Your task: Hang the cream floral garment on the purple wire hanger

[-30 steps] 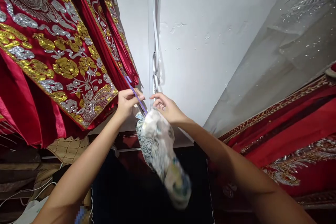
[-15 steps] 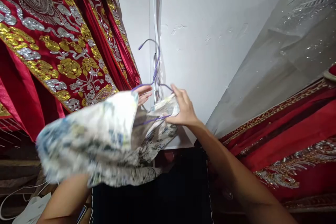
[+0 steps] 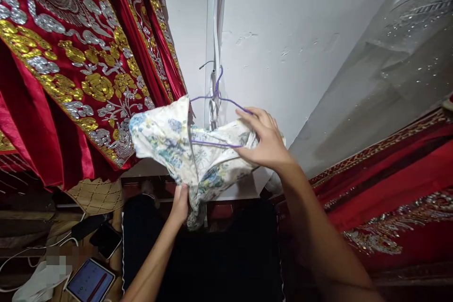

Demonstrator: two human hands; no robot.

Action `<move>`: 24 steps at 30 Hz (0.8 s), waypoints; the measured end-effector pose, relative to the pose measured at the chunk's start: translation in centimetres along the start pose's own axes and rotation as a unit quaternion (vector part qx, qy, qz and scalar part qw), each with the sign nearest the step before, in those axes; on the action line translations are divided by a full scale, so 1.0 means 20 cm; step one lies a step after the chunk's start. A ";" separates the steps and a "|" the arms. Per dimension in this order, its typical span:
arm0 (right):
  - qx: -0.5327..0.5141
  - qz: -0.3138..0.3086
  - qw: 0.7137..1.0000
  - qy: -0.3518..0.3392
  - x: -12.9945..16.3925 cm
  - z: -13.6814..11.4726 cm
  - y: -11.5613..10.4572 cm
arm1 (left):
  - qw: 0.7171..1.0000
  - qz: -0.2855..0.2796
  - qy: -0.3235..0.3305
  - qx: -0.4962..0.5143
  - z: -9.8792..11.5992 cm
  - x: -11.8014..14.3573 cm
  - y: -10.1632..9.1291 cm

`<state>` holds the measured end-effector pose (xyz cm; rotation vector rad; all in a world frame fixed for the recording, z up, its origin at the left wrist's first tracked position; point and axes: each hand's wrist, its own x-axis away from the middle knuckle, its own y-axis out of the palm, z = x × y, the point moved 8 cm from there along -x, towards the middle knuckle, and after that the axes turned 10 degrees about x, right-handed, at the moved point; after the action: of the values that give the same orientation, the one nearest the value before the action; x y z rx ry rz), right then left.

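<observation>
A white floral garment (image 3: 166, 139) with blue and green print is draped over a purple wire hanger (image 3: 216, 99), whose hook rests near a white cable strip on the wall. My right hand (image 3: 266, 141) grips the garment's right side together with the hanger's right arm. My left hand (image 3: 181, 205) pinches the bunched lower part of the garment from below, under the hanger's middle.
Red robes with gold and silver embroidery (image 3: 67, 66) hang at the left and lie at the right (image 3: 389, 188). A grey sequined cloth (image 3: 396, 71) hangs at upper right. A tablet (image 3: 90, 281), a dark phone (image 3: 106, 240) and white cables lie at lower left. Black fabric (image 3: 219, 264) lies below.
The garment, which swung out to the left, now hangs spread over the hanger. My left hand dropped from the hanger's top to the garment's lower part. The hanger sits higher against the wall.
</observation>
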<state>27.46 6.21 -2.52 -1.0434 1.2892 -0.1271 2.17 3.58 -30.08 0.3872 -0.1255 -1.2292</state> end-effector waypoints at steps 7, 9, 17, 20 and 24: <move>-0.358 0.202 0.903 0.127 0.45 -0.02 0.10 | 0.995 -0.020 -0.087 0.047 -0.04 0.18 0.16; -0.410 0.161 0.857 0.267 0.63 -0.02 0.33 | 0.995 -0.005 -0.091 0.029 -0.04 0.22 0.15; -0.400 -0.180 0.845 0.304 0.87 -0.25 0.79 | 0.983 -0.156 -0.059 -0.075 0.10 0.33 0.27; -0.373 -0.206 0.861 0.277 0.84 -0.25 0.76 | 0.976 -0.166 -0.036 -0.133 0.16 0.33 0.26; -0.390 -0.205 0.845 0.304 0.86 -0.26 0.74 | 0.971 -0.189 -0.034 -0.141 0.16 0.32 0.25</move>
<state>22.21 1.25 -24.71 -2.1055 1.7192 -0.2881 7.81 -1.78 -26.19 0.1210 0.0685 -1.6123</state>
